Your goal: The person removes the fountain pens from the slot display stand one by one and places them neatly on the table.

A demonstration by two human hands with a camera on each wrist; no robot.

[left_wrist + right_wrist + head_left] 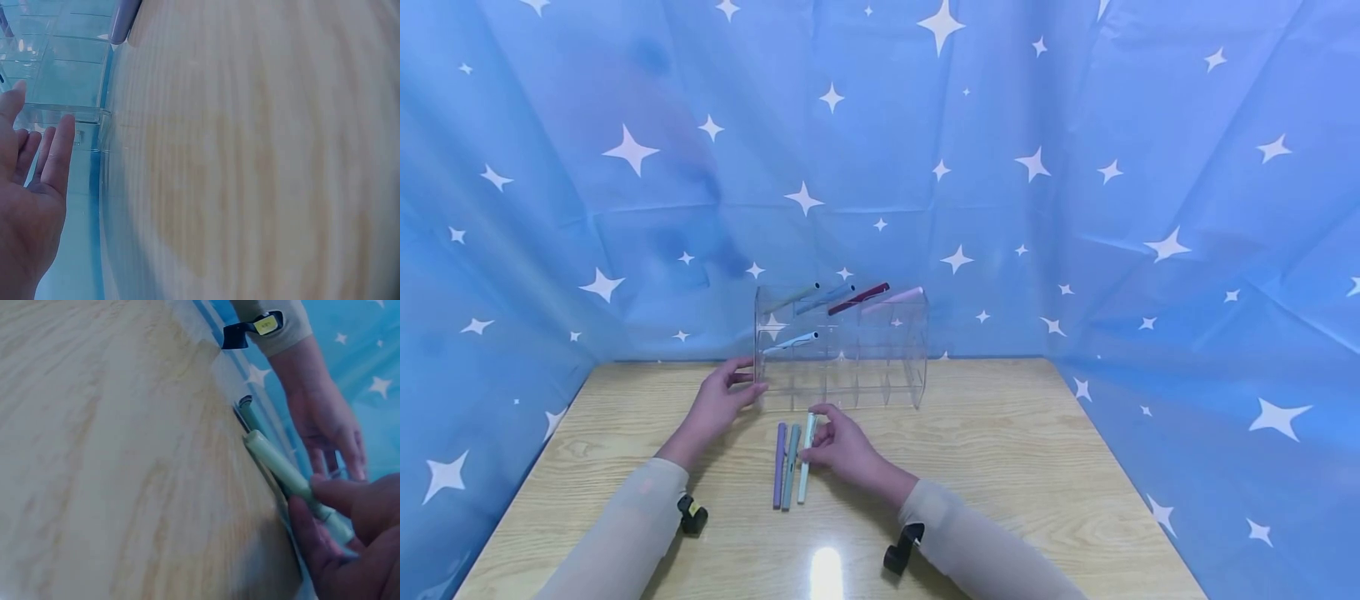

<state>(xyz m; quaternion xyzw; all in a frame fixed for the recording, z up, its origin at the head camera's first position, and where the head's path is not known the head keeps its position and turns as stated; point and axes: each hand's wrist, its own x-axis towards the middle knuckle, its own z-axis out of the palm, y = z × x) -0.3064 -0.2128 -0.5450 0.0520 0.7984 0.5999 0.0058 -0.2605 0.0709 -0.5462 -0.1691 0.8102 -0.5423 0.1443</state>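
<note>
My right hand (846,450) pinches a pale mint pen (804,485) by its upper part, with thumb and fingers on either side. In the right wrist view the mint pen (280,464) slants between the thumb and fingers. A teal pen (791,467) and a purple pen (778,467) lie side by side on the table, left of it. My left hand (718,404) is at the left side of a clear compartment rack (857,392), thumb near its front edge. In the left wrist view the fingers of the left hand (34,206) reach along the side wall, mostly straight.
Several pens lean in the rack's top row: a greenish, a blue (826,298), a dark red (859,298) and a pink one (893,300). A light blue pen (792,342) sits a row lower, at left. A blue starred curtain (880,167) hangs behind the wooden table (1015,467).
</note>
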